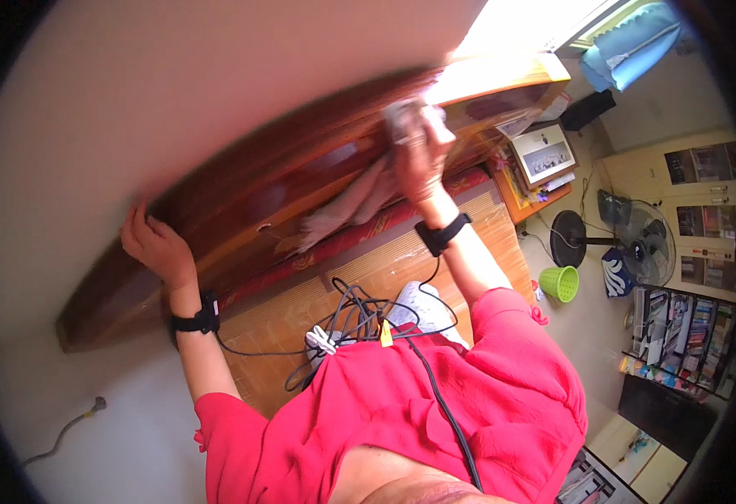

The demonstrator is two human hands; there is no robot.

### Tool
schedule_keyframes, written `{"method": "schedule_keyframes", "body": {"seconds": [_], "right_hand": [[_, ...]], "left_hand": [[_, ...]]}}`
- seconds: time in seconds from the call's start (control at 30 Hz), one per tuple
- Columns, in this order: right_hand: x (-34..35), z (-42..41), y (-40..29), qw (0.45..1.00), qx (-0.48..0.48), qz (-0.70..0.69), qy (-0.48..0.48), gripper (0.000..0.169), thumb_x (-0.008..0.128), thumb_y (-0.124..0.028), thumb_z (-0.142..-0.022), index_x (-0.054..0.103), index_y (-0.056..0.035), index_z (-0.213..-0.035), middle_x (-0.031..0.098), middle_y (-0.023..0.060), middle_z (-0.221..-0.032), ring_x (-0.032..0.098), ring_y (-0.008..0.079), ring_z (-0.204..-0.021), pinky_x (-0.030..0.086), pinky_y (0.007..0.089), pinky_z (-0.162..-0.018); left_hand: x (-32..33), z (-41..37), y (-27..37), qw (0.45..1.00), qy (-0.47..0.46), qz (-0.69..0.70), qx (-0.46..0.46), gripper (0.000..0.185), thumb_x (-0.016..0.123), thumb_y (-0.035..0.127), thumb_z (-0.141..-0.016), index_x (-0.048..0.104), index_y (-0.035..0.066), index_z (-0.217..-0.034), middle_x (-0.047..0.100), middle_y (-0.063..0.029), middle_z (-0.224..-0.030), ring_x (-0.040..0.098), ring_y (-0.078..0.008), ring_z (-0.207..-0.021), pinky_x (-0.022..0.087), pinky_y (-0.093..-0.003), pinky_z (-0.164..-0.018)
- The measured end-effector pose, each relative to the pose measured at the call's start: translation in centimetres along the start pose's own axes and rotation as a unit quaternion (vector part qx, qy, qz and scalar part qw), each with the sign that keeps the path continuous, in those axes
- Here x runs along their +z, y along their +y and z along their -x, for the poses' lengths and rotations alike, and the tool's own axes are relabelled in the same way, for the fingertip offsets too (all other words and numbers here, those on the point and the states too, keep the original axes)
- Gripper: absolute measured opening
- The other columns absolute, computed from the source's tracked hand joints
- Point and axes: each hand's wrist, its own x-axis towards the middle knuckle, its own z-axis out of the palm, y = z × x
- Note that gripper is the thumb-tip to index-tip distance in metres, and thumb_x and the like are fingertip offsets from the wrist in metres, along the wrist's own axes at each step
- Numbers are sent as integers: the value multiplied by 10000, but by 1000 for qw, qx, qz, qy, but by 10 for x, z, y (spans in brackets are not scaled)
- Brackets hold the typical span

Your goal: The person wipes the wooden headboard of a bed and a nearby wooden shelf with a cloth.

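Note:
A dark wooden headboard (pixel 267 170) spans the view before me, against the wall. My right hand (pixel 419 151) grips a greyish cloth (pixel 402 116) at the headboard's upper right part, near the bright window light; motion blurs both. At the headboard's left end, my left hand (pixel 160 242) rests near the top edge with nothing seen in it; whether it touches the wood is not plain. A pale fringed cloth (pixel 343 201) lies along the headboard's lower part. Black straps circle both wrists, and a tangle of black cable (pixel 368 309) hangs in front of my body.
Below the headboard is a bed with a woven mat (pixel 292 283). At right stand a small table (pixel 519 195) with a framed picture (pixel 544 156), a standing fan (pixel 642 249), a green basket (pixel 559 283) and bookshelves (pixel 683 334). A cable plug (pixel 97 404) lies at lower left.

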Motion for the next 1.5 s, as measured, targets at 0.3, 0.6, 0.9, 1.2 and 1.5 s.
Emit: {"method": "schedule_keyframes", "body": {"seconds": [0.3, 0.6, 0.9, 1.2, 1.5], "right_hand": [[-97, -70, 192, 909, 116, 242, 318, 353, 581, -162, -889, 529, 15, -1190, 527, 243, -1047, 491, 334, -963, 383, 413, -890], [-206, -150, 281, 915, 65, 399, 24, 277, 535, -246, -903, 635, -24, -1034, 657, 166, -920, 632, 252, -842, 477, 354, -764], [-260, -145, 378, 820, 467, -328, 46, 378, 619, -308, -898, 614, -7, -1126, 632, 102, -1072, 583, 197, -979, 480, 332, -842], [-239, -56, 444, 741, 604, -289, -60, 393, 590, -329, -881, 621, -20, -1122, 655, 99, -1116, 613, 229, -1004, 485, 378, -893], [-222, 123, 497, 701, 665, -170, 194, 421, 449, -338, -946, 605, 8, -1128, 656, 152, -1066, 611, 312, -964, 485, 439, -884]], "left_hand": [[0, 3, -8, 998, -6, -47, -39, 243, 509, 15, -881, 600, 21, -1105, 554, -134, -1173, 486, -308, -1119, 387, -416, -955], [-8, 7, -29, 994, 18, -83, -62, 287, 411, 34, -899, 631, 45, -1082, 597, -107, -1142, 509, -282, -1098, 404, -406, -950], [-11, 12, -36, 998, 2, -54, -27, 294, 380, 51, -925, 633, 26, -1073, 610, -142, -1093, 533, -307, -1049, 396, -409, -945], [-14, 7, -53, 998, 14, -51, 15, 327, 331, 175, -992, 562, -2, -1142, 540, -174, -1166, 524, -319, -1070, 391, -414, -966], [13, 20, -39, 983, -22, 8, -181, 346, 332, 210, -997, 557, -5, -1150, 527, -166, -1186, 522, -293, -1088, 410, -408, -967]]}}
